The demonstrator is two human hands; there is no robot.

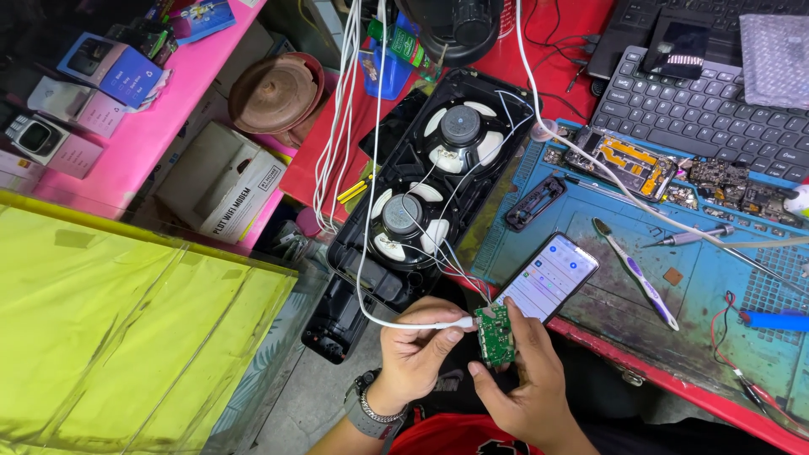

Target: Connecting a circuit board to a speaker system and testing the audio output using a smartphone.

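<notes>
Two hands are seen close to the body, over the table edge. A small green circuit board (495, 334) is pinched by the fingers of the right hand (524, 381), while the white cable plug (455, 322) is clamped by the left hand (415, 352) at the board's edge. The plug is best kept straight and the board gripped by its sides. Thin wires (459, 274) run to the open black speaker case (438, 181) beyond, so they should be kept slack. A lit phone (549, 275) lies just beside, on the blue mat (716, 286).
</notes>
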